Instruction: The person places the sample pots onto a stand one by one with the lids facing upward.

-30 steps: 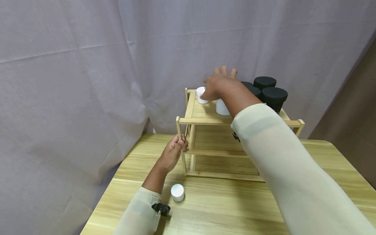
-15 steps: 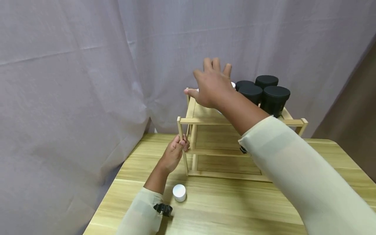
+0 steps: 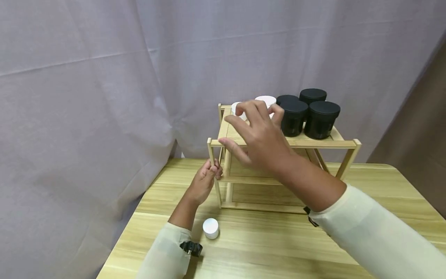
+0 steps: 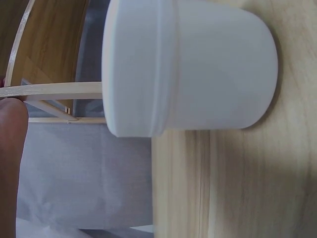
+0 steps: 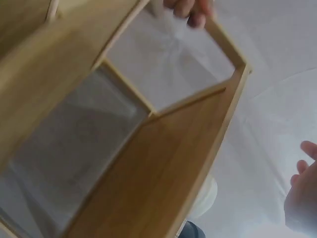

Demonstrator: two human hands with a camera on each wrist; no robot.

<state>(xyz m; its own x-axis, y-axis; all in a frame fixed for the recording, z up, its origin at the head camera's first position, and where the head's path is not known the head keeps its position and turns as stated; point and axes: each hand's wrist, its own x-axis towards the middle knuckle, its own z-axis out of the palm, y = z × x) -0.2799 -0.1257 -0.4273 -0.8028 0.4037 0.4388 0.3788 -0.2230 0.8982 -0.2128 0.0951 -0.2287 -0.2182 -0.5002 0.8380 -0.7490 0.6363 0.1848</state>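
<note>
My left hand [image 3: 203,182] grips the left front post of a light wooden rack [image 3: 320,144]. Above the rack's front rail hovers my right hand [image 3: 263,141], fingers loosely bent and thumb apart, holding nothing. Partly behind it on the top shelf stand two white lidded jars, a smaller one [image 3: 236,105] at the left and a larger one [image 3: 266,100]. Another small white jar [image 3: 210,228] stands upright on the table beside my left forearm. That white jar [image 4: 213,64] fills much of the left wrist view, close to the camera.
Several black lidded jars [image 3: 322,120] stand grouped on the right half of the top shelf. Lower shelves [image 3: 268,193] lie beneath. The wooden table [image 3: 278,248] extends in front of the rack, and a grey curtain [image 3: 104,116] hangs behind and to the left.
My right hand has drawn back and down from above the white jars, uncovering part of them and the black jars. The left hand keeps its grip on the post.
</note>
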